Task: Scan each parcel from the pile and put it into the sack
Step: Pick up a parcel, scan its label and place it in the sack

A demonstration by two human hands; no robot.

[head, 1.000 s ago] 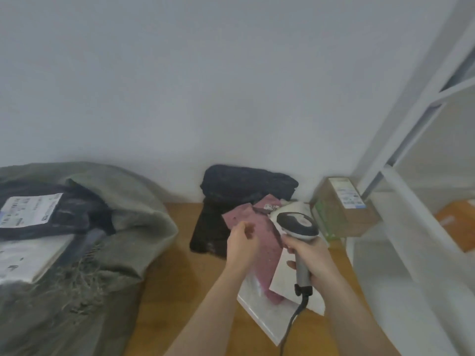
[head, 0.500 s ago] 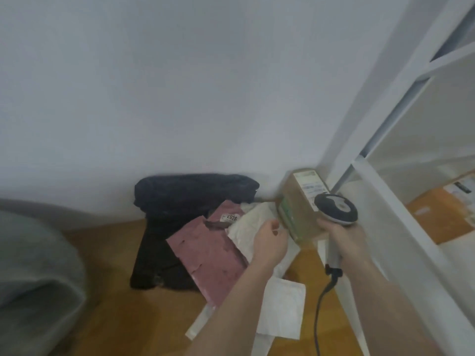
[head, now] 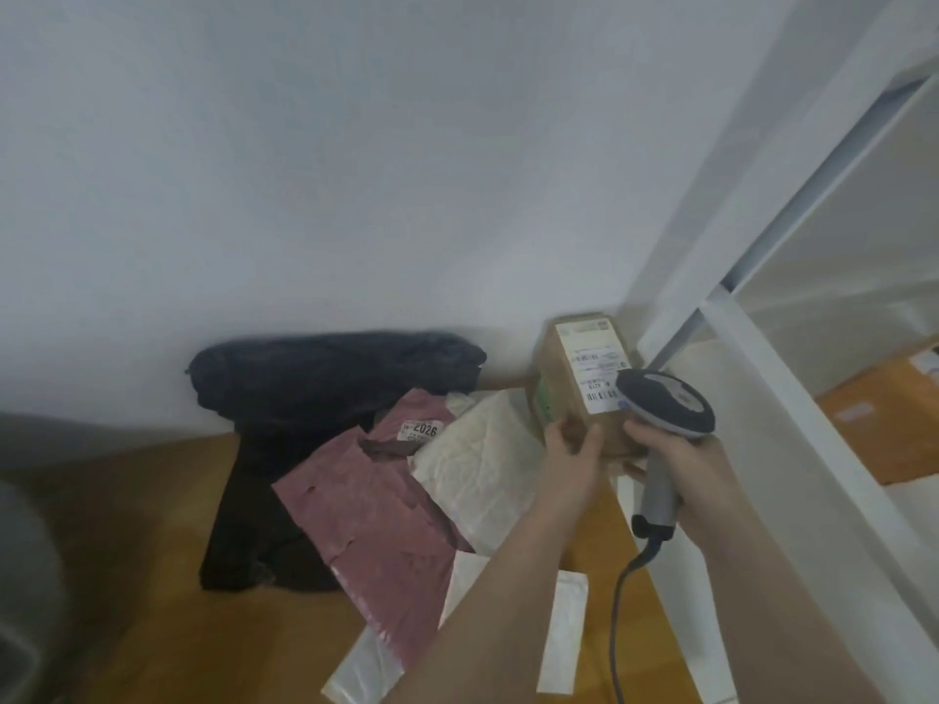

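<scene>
Left hand (head: 571, 457), off the pink mailer (head: 376, 505) since a second ago, now grips cardboard box (head: 574, 383) at pile's right; right hand (head: 681, 475) clasps scanner (head: 663, 416) beside its label, scan likely imminent.

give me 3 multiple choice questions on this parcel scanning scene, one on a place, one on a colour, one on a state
1. Where is the cardboard box?
A. on the black bag
B. at the right of the pile, by the white shelf post
C. inside the sack

2. What colour is the mailer marked 2026?
A. pink
B. blue
C. green

3. What is the right hand doing?
A. hanging idle
B. pressing flat on the floor
C. gripping the scanner

Key:
1. B, the box stands next to the white shelf post, with the left hand on its near end.
2. A, the mailer under the 2026 label is dusty pink.
3. C, the fingers wrap the scanner's handle, its head beside the box label.
</scene>
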